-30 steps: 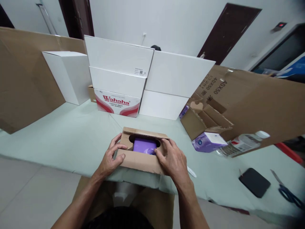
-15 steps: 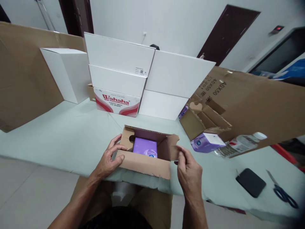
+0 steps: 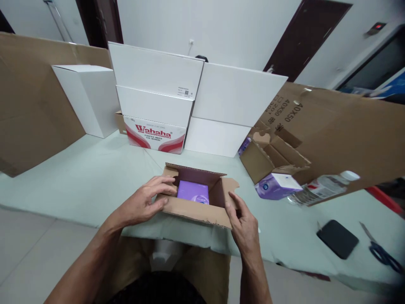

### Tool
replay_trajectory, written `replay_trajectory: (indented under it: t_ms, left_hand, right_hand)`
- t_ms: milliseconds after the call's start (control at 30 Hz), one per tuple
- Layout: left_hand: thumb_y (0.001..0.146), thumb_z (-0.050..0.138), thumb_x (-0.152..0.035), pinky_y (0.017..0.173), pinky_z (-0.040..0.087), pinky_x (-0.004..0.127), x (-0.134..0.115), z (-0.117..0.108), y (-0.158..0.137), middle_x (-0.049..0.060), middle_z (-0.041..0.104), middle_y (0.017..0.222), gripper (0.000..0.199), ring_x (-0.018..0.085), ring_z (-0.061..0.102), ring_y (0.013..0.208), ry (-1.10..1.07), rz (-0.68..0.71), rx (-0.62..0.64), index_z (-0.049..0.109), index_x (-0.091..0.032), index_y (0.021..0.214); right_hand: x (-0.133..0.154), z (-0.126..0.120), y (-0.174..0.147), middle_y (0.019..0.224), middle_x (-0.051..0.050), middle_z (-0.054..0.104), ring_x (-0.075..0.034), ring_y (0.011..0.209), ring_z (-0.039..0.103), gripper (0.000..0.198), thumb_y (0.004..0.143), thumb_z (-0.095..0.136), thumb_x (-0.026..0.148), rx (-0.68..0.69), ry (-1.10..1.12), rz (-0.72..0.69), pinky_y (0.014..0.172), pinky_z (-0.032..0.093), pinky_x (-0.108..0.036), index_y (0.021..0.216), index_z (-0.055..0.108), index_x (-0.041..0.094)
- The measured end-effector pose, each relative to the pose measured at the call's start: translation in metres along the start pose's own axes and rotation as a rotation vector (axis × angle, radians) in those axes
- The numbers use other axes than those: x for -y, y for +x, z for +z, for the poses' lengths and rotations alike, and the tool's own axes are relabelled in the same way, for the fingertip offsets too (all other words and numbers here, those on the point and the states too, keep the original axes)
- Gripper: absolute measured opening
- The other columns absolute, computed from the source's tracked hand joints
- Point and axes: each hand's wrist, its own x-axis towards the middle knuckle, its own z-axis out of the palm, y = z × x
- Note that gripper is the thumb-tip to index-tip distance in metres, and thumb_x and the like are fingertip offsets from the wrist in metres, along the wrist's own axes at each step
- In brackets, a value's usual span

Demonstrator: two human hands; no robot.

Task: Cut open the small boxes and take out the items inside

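Observation:
At the table's front edge stands a small open cardboard box (image 3: 199, 213), its flaps folded outward. A purple packet (image 3: 192, 191), which looks like a tissue pack, lies inside against the left end, with bare space to its right. My left hand (image 3: 144, 202) grips the box's left end, fingers over the end flap and thumb by the front flap. Around the right end flap, my right hand (image 3: 244, 226) is closed, thumb towards the front corner. The tips of some right fingers are hidden behind the flap.
White cartons (image 3: 158, 71) and a Wahaha carton (image 3: 155, 134) stand behind. To the right are another open cardboard box (image 3: 257, 162), a purple pack (image 3: 276, 186), a plastic bottle (image 3: 325, 188), a black flat object (image 3: 338, 238) and scissors (image 3: 378, 251). Cardboard sheets (image 3: 41, 101) flank the table.
My left hand has slid inward over the left end flap. My right hand has moved left, closer to the front corner. The front flap is tilted up slightly more.

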Motion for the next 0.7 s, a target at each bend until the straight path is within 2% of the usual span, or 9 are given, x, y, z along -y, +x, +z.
replay_trajectory:
  t_ms: [133, 267, 400, 500, 567, 633, 700]
  left_hand:
    - [0.094, 0.051, -0.014, 0.106, 0.053, 0.041, -0.003, 0.001, 0.025, 0.01, 0.072, 0.132, 0.035, 0.025, 0.065, 0.123, 0.171, 0.062, 0.169, 0.073, -0.021, 0.12]
    - [0.093, 0.054, -0.016, 0.097, 0.054, 0.042, 0.002, 0.016, 0.046, 0.008, 0.078, 0.112, 0.028, 0.025, 0.068, 0.104, 0.358, 0.124, 0.21, 0.078, -0.021, 0.106]
    - [0.092, 0.058, -0.02, 0.103, 0.05, 0.048, 0.007, 0.028, 0.058, 0.01, 0.079, 0.104, 0.022, 0.031, 0.064, 0.113, 0.512, 0.192, 0.17, 0.08, -0.02, 0.089]
    - [0.093, 0.059, -0.024, 0.105, 0.048, 0.051, 0.008, 0.029, 0.061, 0.011, 0.078, 0.085, 0.026, 0.033, 0.065, 0.114, 0.569, 0.256, 0.161, 0.076, -0.018, 0.075]
    - [0.095, 0.058, -0.025, 0.104, 0.049, 0.049, 0.008, 0.025, 0.058, 0.01, 0.075, 0.077, 0.031, 0.03, 0.067, 0.104, 0.59, 0.306, 0.076, 0.072, -0.018, 0.068]
    - [0.096, 0.056, -0.024, 0.105, 0.049, 0.048, 0.009, 0.019, 0.051, 0.008, 0.072, 0.075, 0.032, 0.027, 0.067, 0.094, 0.606, 0.324, -0.106, 0.068, -0.019, 0.067]
    - [0.096, 0.057, -0.023, 0.103, 0.049, 0.049, 0.013, 0.014, 0.039, 0.007, 0.071, 0.077, 0.028, 0.026, 0.067, 0.092, 0.618, 0.263, -0.307, 0.065, -0.019, 0.07]
  right_hand:
    - [0.004, -0.008, -0.001, 0.129, -0.014, 0.074, -0.029, 0.1, 0.073, 0.078, 0.082, 0.058, 0.07, 0.147, 0.055, 0.068, 0.091, 0.057, -0.043, 0.141, 0.064, 0.019]
    - [0.007, -0.012, -0.001, 0.143, -0.016, 0.065, -0.03, 0.103, 0.071, 0.09, 0.08, 0.061, 0.069, 0.259, 0.02, 0.057, 0.094, 0.056, -0.045, 0.153, 0.052, 0.017]
    - [0.008, -0.011, -0.003, 0.156, -0.016, 0.053, -0.03, 0.105, 0.07, 0.091, 0.082, 0.057, 0.068, 0.271, 0.011, 0.052, 0.094, 0.056, -0.046, 0.156, 0.047, 0.016]
    - [0.007, -0.011, -0.005, 0.157, -0.016, 0.052, -0.029, 0.103, 0.071, 0.091, 0.082, 0.057, 0.068, 0.281, 0.019, 0.062, 0.093, 0.057, -0.045, 0.157, 0.046, 0.016]
    - [0.006, -0.011, -0.006, 0.157, -0.015, 0.053, -0.028, 0.101, 0.071, 0.09, 0.083, 0.057, 0.067, 0.289, 0.03, 0.057, 0.094, 0.057, -0.044, 0.157, 0.045, 0.017]
    - [0.005, -0.01, -0.006, 0.155, -0.015, 0.055, -0.027, 0.1, 0.072, 0.088, 0.084, 0.057, 0.066, 0.287, 0.032, 0.051, 0.095, 0.057, -0.044, 0.158, 0.045, 0.019]
    - [0.003, -0.01, -0.006, 0.154, -0.015, 0.056, -0.028, 0.101, 0.073, 0.086, 0.085, 0.057, 0.066, 0.276, 0.022, 0.038, 0.095, 0.057, -0.044, 0.157, 0.046, 0.021]
